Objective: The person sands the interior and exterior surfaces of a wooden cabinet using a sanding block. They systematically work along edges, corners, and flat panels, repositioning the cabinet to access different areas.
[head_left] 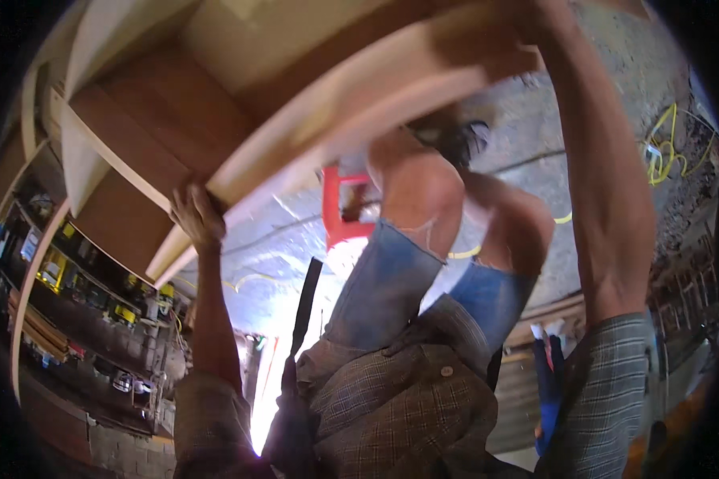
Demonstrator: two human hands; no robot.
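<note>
Concrete floor (615, 72) below, shelves of clutter at left. Large wooden panel assembly (240, 104) held overhead, not yet set down. Left hand (196, 214) grips its lower edge, fingers curled; right hand out of frame, state unknowable.

Big wooden cabinet piece (216, 104) up in air, tilted, filling upper left of view. Brown veneer panels, pale raw edges and light strips framing them. Long pale front edge runs diagonal from lower left to upper right, blurred. Left grip (196, 214) clamped on lower edge, fingers wrapped under. Right grip at top edge of frame, hand itself out of sight, arm stretched up to piece's upper end.
</note>
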